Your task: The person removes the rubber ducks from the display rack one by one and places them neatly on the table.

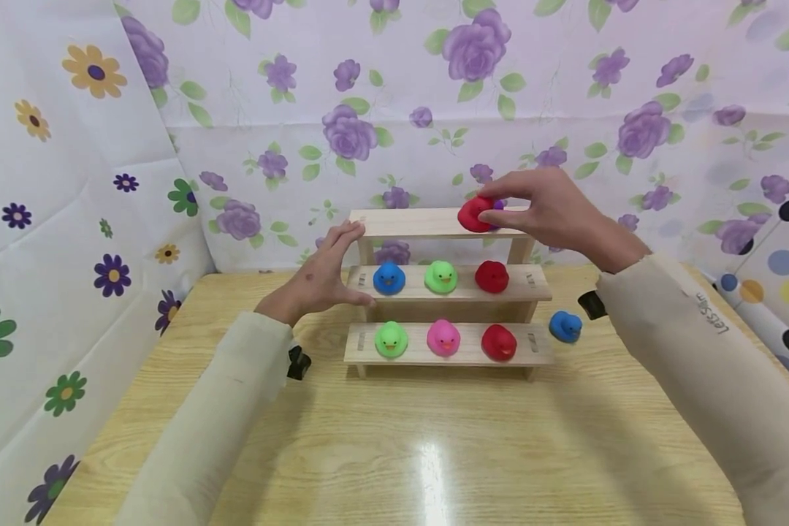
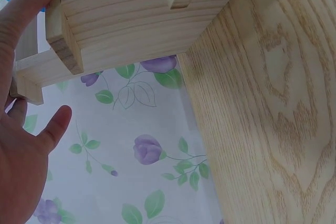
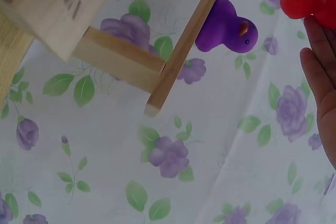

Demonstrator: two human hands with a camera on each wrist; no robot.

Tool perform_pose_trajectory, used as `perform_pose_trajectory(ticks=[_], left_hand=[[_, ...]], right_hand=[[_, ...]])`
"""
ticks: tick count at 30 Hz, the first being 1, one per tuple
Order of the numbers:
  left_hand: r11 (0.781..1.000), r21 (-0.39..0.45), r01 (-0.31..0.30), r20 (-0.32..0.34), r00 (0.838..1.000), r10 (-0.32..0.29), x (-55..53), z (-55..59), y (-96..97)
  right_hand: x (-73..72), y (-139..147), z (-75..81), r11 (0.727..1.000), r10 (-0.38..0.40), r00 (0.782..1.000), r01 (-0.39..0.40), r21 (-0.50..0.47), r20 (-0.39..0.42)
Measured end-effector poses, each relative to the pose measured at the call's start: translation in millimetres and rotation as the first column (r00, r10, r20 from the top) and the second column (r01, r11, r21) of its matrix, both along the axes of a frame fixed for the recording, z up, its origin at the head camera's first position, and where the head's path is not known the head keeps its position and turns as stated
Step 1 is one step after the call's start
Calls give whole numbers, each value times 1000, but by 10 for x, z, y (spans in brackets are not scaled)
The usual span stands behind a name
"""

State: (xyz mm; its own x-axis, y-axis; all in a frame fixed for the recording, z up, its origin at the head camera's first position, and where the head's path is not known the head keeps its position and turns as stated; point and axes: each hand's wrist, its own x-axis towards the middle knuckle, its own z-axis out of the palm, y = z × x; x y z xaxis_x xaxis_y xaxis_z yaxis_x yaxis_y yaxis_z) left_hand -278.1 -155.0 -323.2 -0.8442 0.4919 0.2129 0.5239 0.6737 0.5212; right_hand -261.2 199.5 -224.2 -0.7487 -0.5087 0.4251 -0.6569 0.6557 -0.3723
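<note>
A three-tier wooden display rack [image 1: 408, 222] holds rubber ducks. My left hand [image 1: 324, 281] is at its left side, fingers spread, fingertips touching the top shelf's end and thumb against the middle shelf. My right hand [image 1: 549, 208] pinches a red rubber duck [image 1: 475, 215] between thumb and fingers over the top shelf's right part. Partly hidden behind it is a purple duck [image 3: 226, 27], standing on that shelf. The middle shelf carries a blue duck [image 1: 389, 278], a green duck [image 1: 441, 277] and a red duck [image 1: 492, 277].
On the bottom shelf sit a green duck [image 1: 391, 340], a pink duck [image 1: 443, 337] and a red duck [image 1: 499, 342]. Another blue duck [image 1: 565, 326] lies on the wooden table [image 1: 394, 438], right of the rack. Flowered cloth [image 1: 289, 131] hangs close behind.
</note>
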Motion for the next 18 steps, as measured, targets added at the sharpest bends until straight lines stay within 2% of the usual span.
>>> perform_pose_trajectory(ticks=[6, 13, 18], left_hand=[[1000, -2, 16, -3, 1000, -16, 4, 17, 1], [1000, -7, 12, -4, 1000, -12, -4, 13, -9], [1000, -11, 7, -6, 1000, -8, -3, 6, -1]], right_hand=[[77, 177, -51, 999, -43, 999, 43, -10, 18], [93, 347, -115, 998, -56, 998, 57, -35, 26], [133, 429, -116, 997, -71, 997, 71, -16, 25]])
